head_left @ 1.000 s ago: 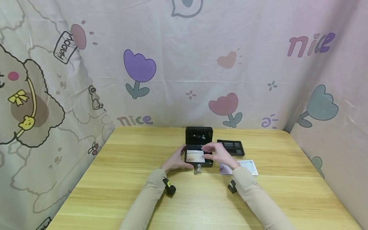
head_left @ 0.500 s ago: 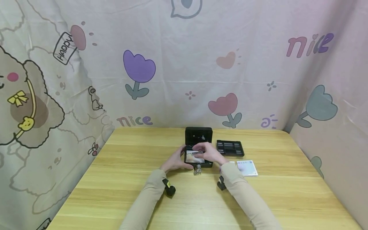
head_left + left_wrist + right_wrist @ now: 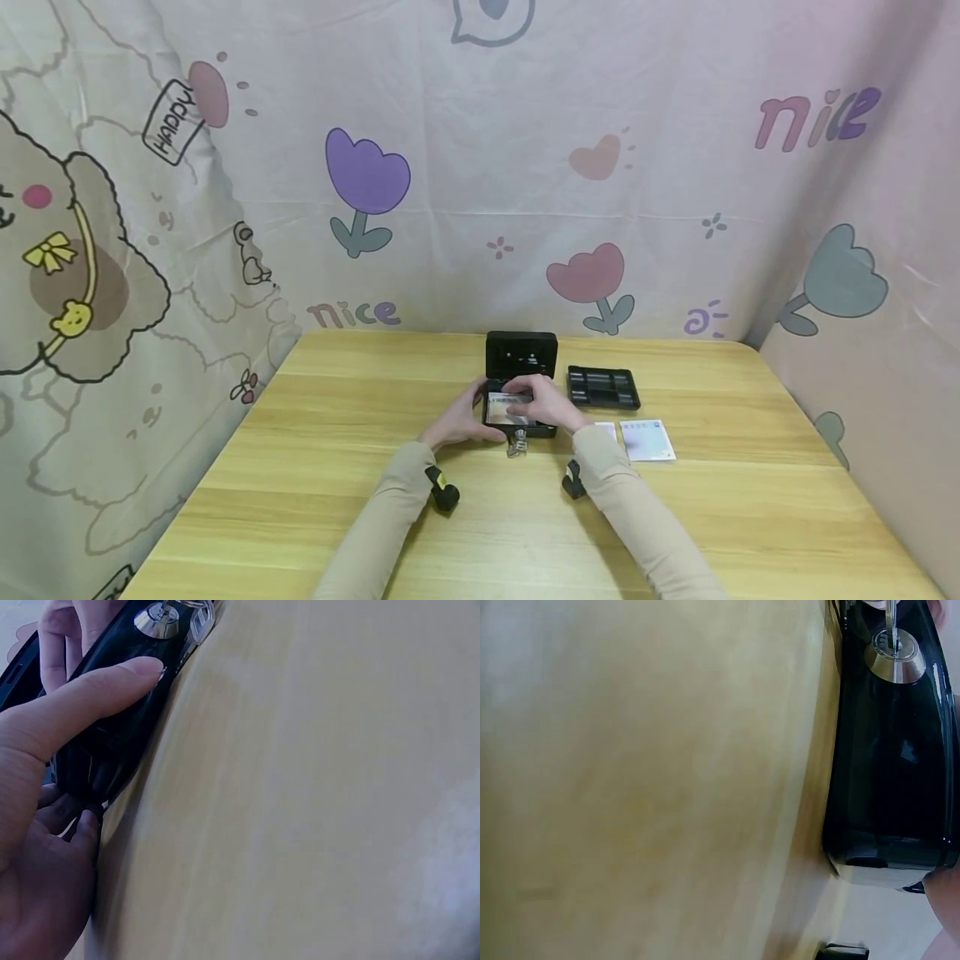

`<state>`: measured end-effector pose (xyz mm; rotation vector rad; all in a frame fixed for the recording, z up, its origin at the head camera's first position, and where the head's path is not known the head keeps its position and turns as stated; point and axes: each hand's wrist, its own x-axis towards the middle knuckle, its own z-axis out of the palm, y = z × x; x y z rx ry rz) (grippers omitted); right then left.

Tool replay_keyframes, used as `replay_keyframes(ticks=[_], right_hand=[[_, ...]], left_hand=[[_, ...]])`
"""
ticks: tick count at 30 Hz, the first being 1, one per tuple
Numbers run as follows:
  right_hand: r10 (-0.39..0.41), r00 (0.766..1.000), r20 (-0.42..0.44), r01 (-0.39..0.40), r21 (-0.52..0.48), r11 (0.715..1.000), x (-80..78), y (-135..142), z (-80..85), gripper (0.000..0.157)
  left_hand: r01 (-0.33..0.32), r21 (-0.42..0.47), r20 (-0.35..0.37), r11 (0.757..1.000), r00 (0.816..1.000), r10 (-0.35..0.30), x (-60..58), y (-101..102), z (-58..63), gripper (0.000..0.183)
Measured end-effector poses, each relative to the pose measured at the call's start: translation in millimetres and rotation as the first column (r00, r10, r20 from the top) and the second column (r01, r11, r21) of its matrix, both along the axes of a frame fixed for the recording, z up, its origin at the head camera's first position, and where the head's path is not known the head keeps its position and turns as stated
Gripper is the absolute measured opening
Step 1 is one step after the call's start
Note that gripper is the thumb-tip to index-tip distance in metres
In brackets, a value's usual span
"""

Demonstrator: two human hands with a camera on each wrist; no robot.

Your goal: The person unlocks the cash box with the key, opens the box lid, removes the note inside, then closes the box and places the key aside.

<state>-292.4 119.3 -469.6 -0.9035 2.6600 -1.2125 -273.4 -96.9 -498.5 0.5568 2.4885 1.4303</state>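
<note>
A small black cash box stands on the table with its lid raised. My left hand grips its left side; the thumb lies along the front wall and the other fingers are round the end. Inside the box lies a pale printed paper stack. Over it, my right hand reaches in from the right, with thumb and forefinger apart and the fingertips at the papers. Keys hang from the round silver lock on the box front. The right fingertips are out of sight in the right wrist view.
A black compartment tray lies to the right of the box. In front of it is a pale printed paper pad, with another paper partly behind the right wrist. A printed cloth hangs behind the wooden table.
My right hand has moved left from the box's right edge and lowered to the papers inside, uncovering the compartment tray. The left hand keeps its place on the box.
</note>
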Motion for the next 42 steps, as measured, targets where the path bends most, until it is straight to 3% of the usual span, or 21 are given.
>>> replay_keyframes(ticks=[30,42], right_hand=[[-0.083,0.995,0.061,0.084,-0.016,0.996,3.0,-1.7,1.2,0.029],[-0.150,0.987,0.058,0.155,-0.110,0.982,3.0,-0.4,0.5,0.028]], left_hand=[[0.006,0.008,0.005,1.000,1.000,-0.006,2.6,0.7,4.6,0.117],[0.002,0.008,0.007,1.000,1.000,-0.002,1.9,0.6,3.9,0.117]])
